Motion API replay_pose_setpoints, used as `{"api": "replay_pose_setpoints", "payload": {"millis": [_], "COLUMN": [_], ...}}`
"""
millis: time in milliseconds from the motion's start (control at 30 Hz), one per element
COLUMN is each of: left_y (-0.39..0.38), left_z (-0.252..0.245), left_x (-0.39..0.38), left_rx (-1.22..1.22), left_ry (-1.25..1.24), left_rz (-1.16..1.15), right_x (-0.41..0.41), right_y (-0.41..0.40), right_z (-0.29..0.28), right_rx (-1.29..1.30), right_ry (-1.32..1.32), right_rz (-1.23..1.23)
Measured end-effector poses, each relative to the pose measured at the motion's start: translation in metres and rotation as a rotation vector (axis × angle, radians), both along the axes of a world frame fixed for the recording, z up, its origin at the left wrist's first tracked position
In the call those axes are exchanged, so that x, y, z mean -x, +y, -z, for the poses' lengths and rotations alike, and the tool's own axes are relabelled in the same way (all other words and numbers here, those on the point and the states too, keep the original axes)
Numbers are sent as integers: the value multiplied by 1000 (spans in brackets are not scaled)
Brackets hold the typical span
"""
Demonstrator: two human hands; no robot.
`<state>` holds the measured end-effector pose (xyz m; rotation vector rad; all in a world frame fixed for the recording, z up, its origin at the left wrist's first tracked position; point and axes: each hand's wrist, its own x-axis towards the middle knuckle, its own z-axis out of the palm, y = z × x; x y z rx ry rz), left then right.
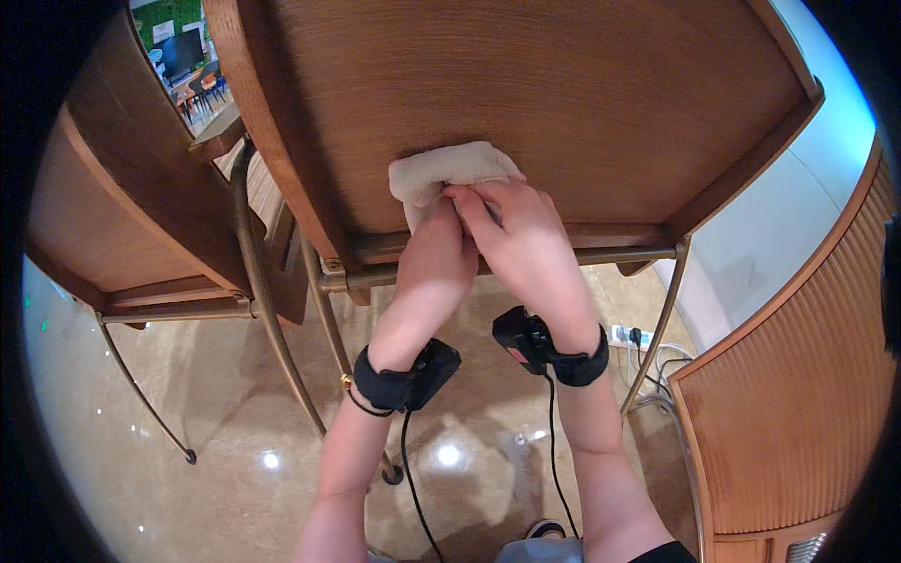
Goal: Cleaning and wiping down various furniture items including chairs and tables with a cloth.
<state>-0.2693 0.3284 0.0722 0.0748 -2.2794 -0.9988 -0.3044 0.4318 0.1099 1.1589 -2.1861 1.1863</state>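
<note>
A folded white cloth (450, 169) rests against the brown wooden back panel (535, 84) of a chair with bronze-coloured metal legs. Both my hands meet at the cloth, low on the panel. My left hand (440, 243) grips it from below, its fingers partly hidden by the cloth and the other hand. Across its top lies my right hand (521, 218), with thumb and fingers pinching the cloth's lower edge. A black strap with a small box and cable is worn on each wrist.
A second wooden chair (134, 211) stands close on the left. To the right are a ribbed wooden cabinet (795, 394) and a pale wall. A power strip (623, 336) with loose cables (662, 380) lies on the glossy floor (232, 394) behind the chair's right leg (654, 338).
</note>
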Motion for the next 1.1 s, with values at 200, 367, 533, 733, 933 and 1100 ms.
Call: {"api": "replay_pose_setpoints", "payload": {"millis": [200,367,533,733,933,1100], "left_y": [12,24,36,54,61,73], "left_z": [2,7,0,-3,0,-19], "left_x": [11,21,26,25,29,10], "left_rx": [-121,-41,-429,-210,-160,-334], "left_ry": [215,170,195,160,151,167], "left_rz": [110,100,331,261,252,525], "right_x": [2,15,14,14,25,26], "right_y": [18,32,35,53,58,64], "right_z": [-7,-2,-5,-12,-5,-16], "right_rx": [162,127,252,230,273,390], "right_ry": [-83,-128,-117,-32,-79,-8], "right_rz": [-107,-43,-31,112,131,214]}}
